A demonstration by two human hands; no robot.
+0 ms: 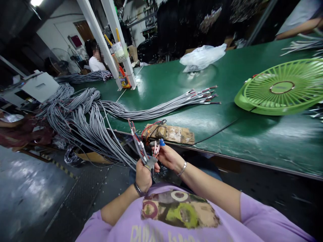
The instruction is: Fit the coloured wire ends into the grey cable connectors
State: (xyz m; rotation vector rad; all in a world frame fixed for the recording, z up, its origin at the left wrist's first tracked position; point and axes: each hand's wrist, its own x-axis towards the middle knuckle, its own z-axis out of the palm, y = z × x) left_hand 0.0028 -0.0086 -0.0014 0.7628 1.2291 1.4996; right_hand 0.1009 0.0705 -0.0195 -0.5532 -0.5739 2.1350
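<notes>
1. Across one green table (264,148): one green fan (282,88), one plastic bag (203,57), two white posts (96,33).
2. At the table's front edge: one wooden block (179,134).
3. To the left: one heap of grey cables (88,109), too many to count; one long bundle (151,114) on the table.
4. Clamps left hand (143,175) round one bunch of wires (138,144), fingers together, just off the front edge.
5. Has right hand (171,158) at one pinkish piece (156,148) beside the bunch, one fingertip capped blue; cannot tell fingers pinched or apart.

Workshop, by the look: cables (87,116) heaped at left end of bench (158,82), wire-ended bundle (156,112) lying on it, machinery (150,25) and a person (96,64) beyond it.
</notes>
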